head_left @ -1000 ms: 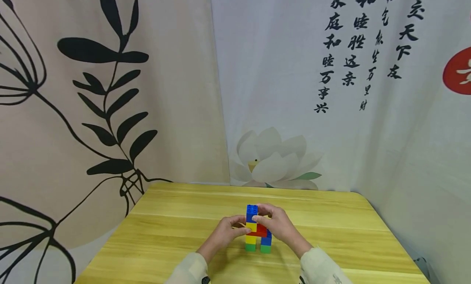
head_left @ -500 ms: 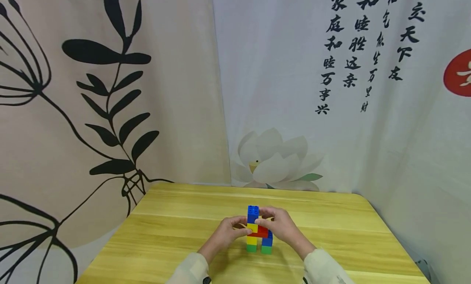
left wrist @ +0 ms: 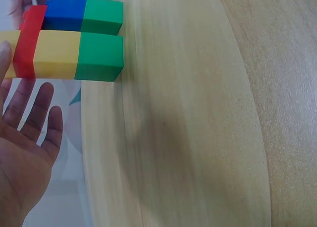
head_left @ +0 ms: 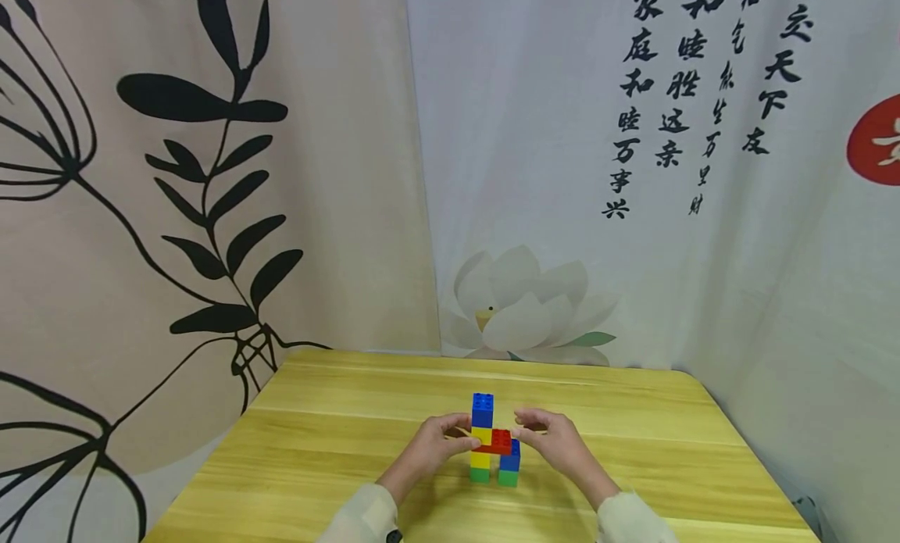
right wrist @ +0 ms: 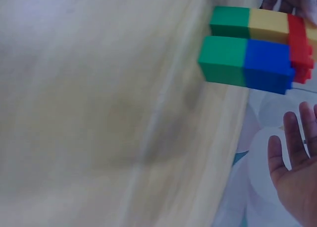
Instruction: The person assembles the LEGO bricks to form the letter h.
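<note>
A structure of toy building bricks stands on the wooden table (head_left: pixel 337 426). Its left column has a green brick (head_left: pixel 480 475), a yellow brick (head_left: pixel 480 460), one end of a flat red brick (head_left: pixel 501 442), an upper yellow brick (head_left: pixel 481 434) and a tall blue top (head_left: pixel 482 412). The right column is a green brick (head_left: pixel 508 478) under a blue brick (head_left: pixel 510 460), close beneath the red brick's other end. My left hand (head_left: pixel 437 441) pinches the upper yellow brick, thumb on its near face. My right hand (head_left: pixel 558 443) is just right of the structure, holding nothing, its fingers extended in the right wrist view.
Behind the table hangs a printed curtain (head_left: pixel 351 176) with black plants, a pale lotus (head_left: pixel 534 309) and dark writing. The table's far edge runs close in front of it. Wood lies bare on both sides of the bricks.
My right hand has let go of the tall blue top and moved right and slightly down, apart from it. My left hand has stayed on the yellow brick.
</note>
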Motion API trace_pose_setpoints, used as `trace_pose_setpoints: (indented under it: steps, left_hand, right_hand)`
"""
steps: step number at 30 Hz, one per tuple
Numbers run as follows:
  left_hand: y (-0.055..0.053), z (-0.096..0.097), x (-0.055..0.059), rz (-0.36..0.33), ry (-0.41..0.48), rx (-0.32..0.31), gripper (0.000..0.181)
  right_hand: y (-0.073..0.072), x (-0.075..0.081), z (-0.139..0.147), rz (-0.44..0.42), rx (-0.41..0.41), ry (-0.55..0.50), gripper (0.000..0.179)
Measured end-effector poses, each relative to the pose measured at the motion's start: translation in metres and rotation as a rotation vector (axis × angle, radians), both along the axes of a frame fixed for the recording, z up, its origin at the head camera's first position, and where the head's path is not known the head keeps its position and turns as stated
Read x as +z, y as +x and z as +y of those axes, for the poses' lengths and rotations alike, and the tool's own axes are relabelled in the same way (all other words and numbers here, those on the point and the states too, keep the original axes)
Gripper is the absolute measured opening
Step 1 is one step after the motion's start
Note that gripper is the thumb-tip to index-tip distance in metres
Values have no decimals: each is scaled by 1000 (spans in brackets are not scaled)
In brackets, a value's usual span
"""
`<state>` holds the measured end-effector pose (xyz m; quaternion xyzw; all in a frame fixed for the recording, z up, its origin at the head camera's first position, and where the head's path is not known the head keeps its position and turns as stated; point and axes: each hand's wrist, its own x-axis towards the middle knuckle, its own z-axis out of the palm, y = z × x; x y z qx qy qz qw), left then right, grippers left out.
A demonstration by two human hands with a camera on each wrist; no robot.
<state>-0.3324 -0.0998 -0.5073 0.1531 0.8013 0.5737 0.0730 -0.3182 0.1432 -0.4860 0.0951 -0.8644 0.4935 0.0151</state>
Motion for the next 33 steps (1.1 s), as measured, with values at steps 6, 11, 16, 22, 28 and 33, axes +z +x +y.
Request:
trace_pose_setpoints:
  steps: [6, 11, 16, 22, 28, 33]
  left_hand:
    - [3, -1, -6, 23, -35, -3, 40]
    - [7, -3, -13, 32, -40, -8, 38]
    - [7, -2, -14, 57, -22, -5, 38]
    - [8, -2, -16, 61, -15, 2, 42]
    - [10, -2, -15, 51, -16, 6, 45]
    - [10, 0, -14, 48, -29, 17, 41]
  right_hand:
    - [3, -22, 6, -61, 15, 8, 48]
    - [8, -35, 6, -76, 35, -1, 53]
    - [11, -39, 5, -75, 11, -21, 49]
    - [11, -40, 5, -87, 7, -31, 48]
    - [12, -43, 6, -84, 3, -18, 49]
    - [13, -44, 6, -105, -2, -18, 50]
